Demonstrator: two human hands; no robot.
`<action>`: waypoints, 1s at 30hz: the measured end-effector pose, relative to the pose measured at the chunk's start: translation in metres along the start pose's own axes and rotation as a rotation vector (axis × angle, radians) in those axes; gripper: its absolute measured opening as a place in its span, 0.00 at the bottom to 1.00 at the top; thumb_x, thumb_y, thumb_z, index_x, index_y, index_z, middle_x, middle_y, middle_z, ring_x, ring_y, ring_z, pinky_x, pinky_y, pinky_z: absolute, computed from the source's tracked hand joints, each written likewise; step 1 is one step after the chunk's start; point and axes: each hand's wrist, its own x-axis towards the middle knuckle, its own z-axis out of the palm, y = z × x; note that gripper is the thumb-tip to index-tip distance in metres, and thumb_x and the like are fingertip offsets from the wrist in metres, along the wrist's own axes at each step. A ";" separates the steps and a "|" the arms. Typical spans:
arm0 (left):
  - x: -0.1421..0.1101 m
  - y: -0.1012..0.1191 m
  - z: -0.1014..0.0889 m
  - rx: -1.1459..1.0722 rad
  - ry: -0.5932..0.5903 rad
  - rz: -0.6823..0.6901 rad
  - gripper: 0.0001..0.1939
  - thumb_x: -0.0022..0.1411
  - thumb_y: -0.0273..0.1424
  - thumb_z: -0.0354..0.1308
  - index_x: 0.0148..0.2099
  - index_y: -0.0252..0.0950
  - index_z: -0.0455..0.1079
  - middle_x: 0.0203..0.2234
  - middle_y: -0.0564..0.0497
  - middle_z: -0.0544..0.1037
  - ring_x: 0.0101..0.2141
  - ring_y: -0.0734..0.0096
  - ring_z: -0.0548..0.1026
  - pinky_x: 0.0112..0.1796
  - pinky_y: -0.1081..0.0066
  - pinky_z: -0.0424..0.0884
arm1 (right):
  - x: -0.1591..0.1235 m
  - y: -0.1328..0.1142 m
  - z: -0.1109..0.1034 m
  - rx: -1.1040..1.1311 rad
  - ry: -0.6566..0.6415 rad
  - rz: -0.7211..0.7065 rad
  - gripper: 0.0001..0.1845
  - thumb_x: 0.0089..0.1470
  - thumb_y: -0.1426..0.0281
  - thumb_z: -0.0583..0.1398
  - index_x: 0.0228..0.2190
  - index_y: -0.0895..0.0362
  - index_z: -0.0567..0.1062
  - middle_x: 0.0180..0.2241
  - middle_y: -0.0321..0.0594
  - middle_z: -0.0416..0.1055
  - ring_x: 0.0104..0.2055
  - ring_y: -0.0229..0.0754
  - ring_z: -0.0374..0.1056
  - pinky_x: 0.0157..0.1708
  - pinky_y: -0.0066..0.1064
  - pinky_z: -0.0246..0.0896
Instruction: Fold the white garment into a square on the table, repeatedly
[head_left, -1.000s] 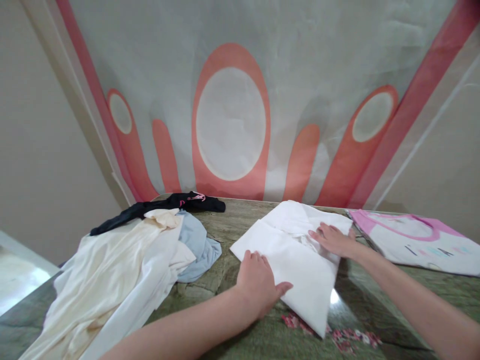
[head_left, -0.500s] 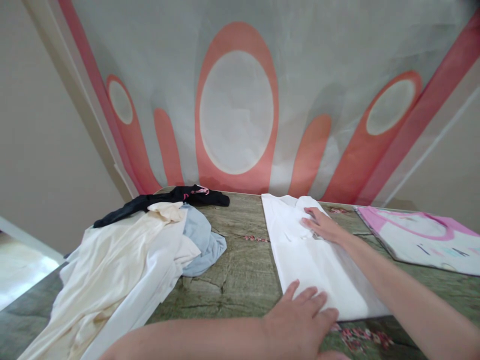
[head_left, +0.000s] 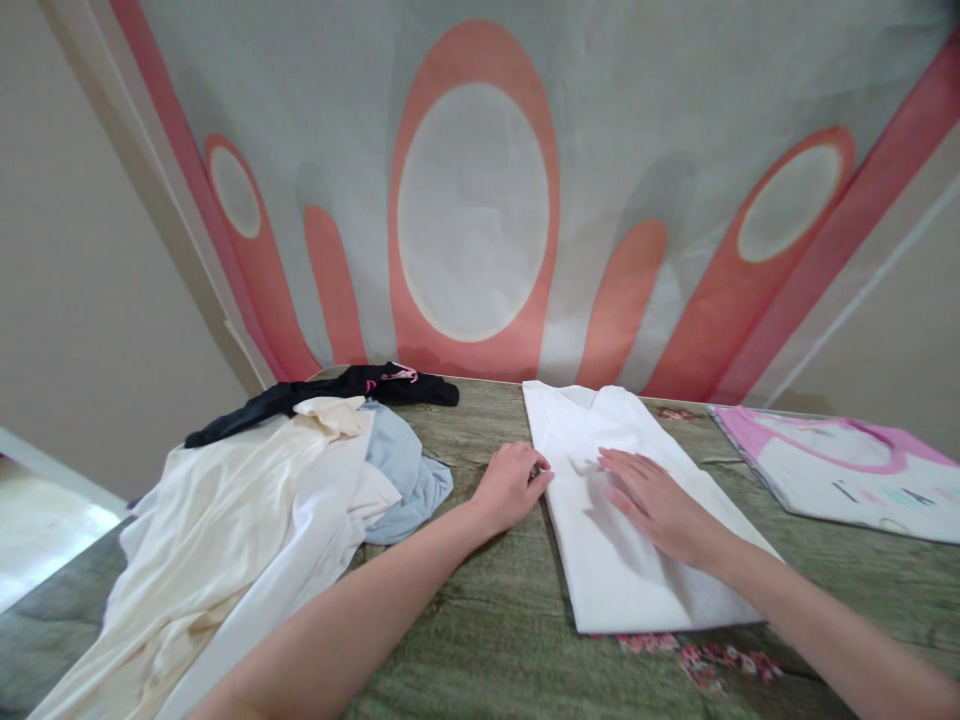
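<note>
A folded garment [head_left: 637, 520] is laid lengthwise on the table [head_left: 480, 600], right of its middle, reaching from the far edge toward the near edge. The left hand [head_left: 514, 485] is set against the garment's left edge, while the right hand [head_left: 652, 500] is laid flat on top of it. A heap of clothes [head_left: 247, 520] is spread over the table's left side up to the far left corner, and another folded piece [head_left: 840, 475] is placed at the far right edge, well apart from the heap.
</note>
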 end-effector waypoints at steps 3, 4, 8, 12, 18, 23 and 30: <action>-0.001 0.002 0.001 -0.003 -0.012 -0.009 0.10 0.61 0.35 0.52 0.36 0.36 0.70 0.33 0.48 0.72 0.37 0.65 0.68 0.41 0.67 0.62 | -0.015 -0.014 0.002 -0.073 -0.089 -0.007 0.29 0.59 0.56 0.46 0.59 0.53 0.54 0.62 0.41 0.49 0.63 0.48 0.43 0.58 0.49 0.43; -0.001 0.002 0.001 -0.007 -0.018 -0.009 0.10 0.61 0.36 0.52 0.36 0.36 0.71 0.32 0.49 0.72 0.37 0.65 0.68 0.41 0.67 0.62 | -0.018 -0.015 0.003 -0.087 -0.108 -0.003 0.30 0.59 0.56 0.46 0.60 0.52 0.51 0.62 0.41 0.46 0.63 0.48 0.41 0.59 0.49 0.42; 0.000 -0.001 0.004 -0.012 -0.055 -0.011 0.09 0.58 0.37 0.56 0.34 0.36 0.71 0.31 0.50 0.72 0.36 0.66 0.69 0.40 0.68 0.62 | -0.021 -0.015 0.008 -0.113 -0.153 0.008 0.32 0.59 0.54 0.45 0.61 0.51 0.46 0.63 0.39 0.41 0.64 0.49 0.38 0.60 0.49 0.39; 0.002 -0.002 0.007 0.002 -0.064 -0.033 0.08 0.57 0.36 0.56 0.34 0.36 0.71 0.30 0.51 0.73 0.35 0.67 0.69 0.39 0.69 0.62 | -0.021 -0.015 0.010 -0.085 -0.144 0.023 0.33 0.58 0.53 0.45 0.61 0.51 0.47 0.63 0.39 0.41 0.64 0.50 0.38 0.60 0.49 0.37; 0.004 -0.003 0.004 -0.014 -0.096 -0.041 0.10 0.59 0.36 0.54 0.34 0.36 0.72 0.29 0.51 0.74 0.33 0.67 0.70 0.37 0.70 0.63 | -0.021 -0.016 0.009 -0.079 -0.149 0.041 0.32 0.58 0.53 0.45 0.61 0.51 0.48 0.63 0.39 0.42 0.64 0.50 0.39 0.60 0.49 0.37; 0.006 -0.009 0.003 -0.094 -0.063 -0.021 0.08 0.60 0.32 0.51 0.36 0.35 0.71 0.30 0.50 0.74 0.33 0.69 0.70 0.36 0.71 0.64 | -0.021 -0.020 0.007 -0.077 -0.161 0.049 0.32 0.59 0.54 0.44 0.61 0.52 0.49 0.63 0.39 0.41 0.64 0.48 0.38 0.60 0.49 0.37; 0.003 -0.009 -0.002 -0.119 0.049 -0.080 0.11 0.58 0.30 0.54 0.45 0.34 0.66 0.39 0.47 0.71 0.38 0.68 0.70 0.40 0.69 0.66 | -0.022 0.002 -0.002 0.089 -0.018 0.116 0.29 0.59 0.56 0.45 0.59 0.55 0.55 0.62 0.42 0.47 0.64 0.46 0.41 0.61 0.46 0.41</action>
